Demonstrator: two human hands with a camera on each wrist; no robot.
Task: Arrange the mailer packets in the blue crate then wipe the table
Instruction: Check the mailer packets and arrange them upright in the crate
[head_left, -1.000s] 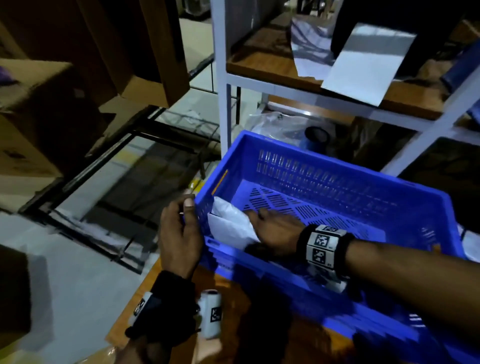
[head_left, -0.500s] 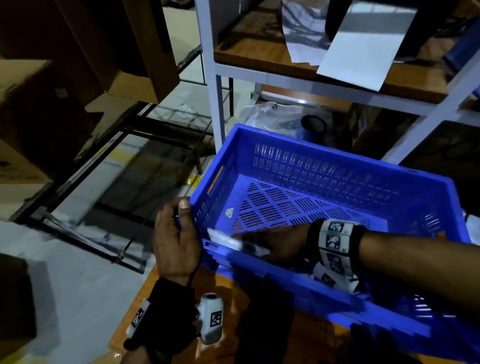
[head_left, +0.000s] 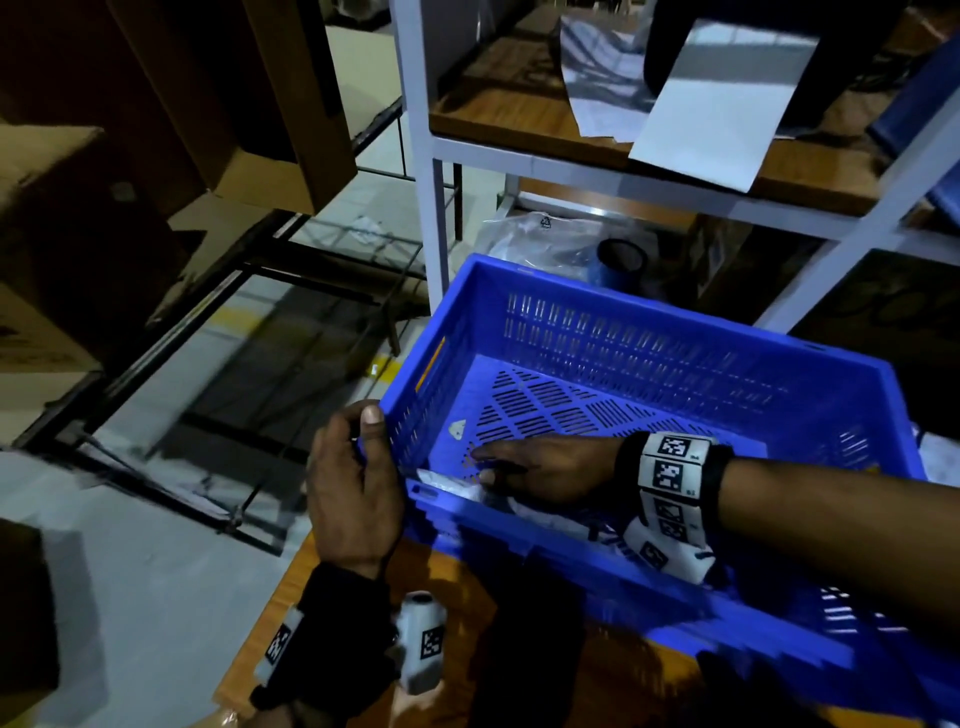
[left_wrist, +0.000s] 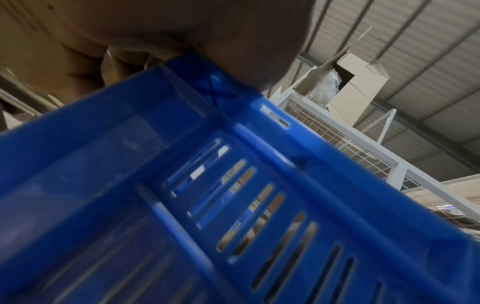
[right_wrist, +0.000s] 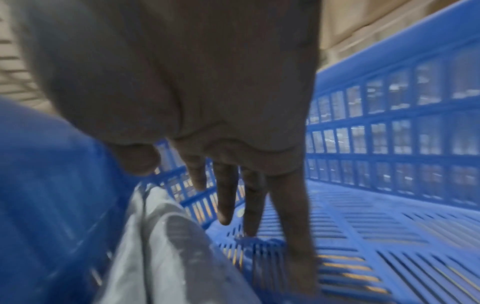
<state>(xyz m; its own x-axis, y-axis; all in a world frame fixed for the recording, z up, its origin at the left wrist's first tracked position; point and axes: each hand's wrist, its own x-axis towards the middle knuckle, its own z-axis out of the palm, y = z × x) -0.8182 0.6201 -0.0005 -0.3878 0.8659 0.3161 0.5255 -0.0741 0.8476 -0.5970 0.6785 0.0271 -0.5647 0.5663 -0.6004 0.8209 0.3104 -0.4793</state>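
Note:
The blue crate (head_left: 644, 332) stands on the wooden table (head_left: 452, 582). My left hand (head_left: 358, 467) grips the crate's near left corner (left_wrist: 207, 82), thumb on the rim. My right hand (head_left: 540, 467) reaches inside the crate with its fingers (right_wrist: 226, 197) straight and spread, next to white-grey mailer packets (head_left: 447, 480) that stand against the near wall (right_wrist: 161, 246). Whether the fingers touch the packets I cannot tell. Most of the packets are hidden behind the near wall in the head view.
A white metal rack (head_left: 431, 156) stands behind the crate; a wooden shelf (head_left: 498, 104) on it holds silvery mailers (head_left: 711, 98). Clear bags and a dark tape roll (head_left: 621, 260) lie under it. Cardboard boxes (head_left: 78, 156) sit at left, floor below.
The white packet that stood high in the crate's near left corner has gone down behind the near wall. My right hand has sunk lower and flattened. The left hand keeps its grip.

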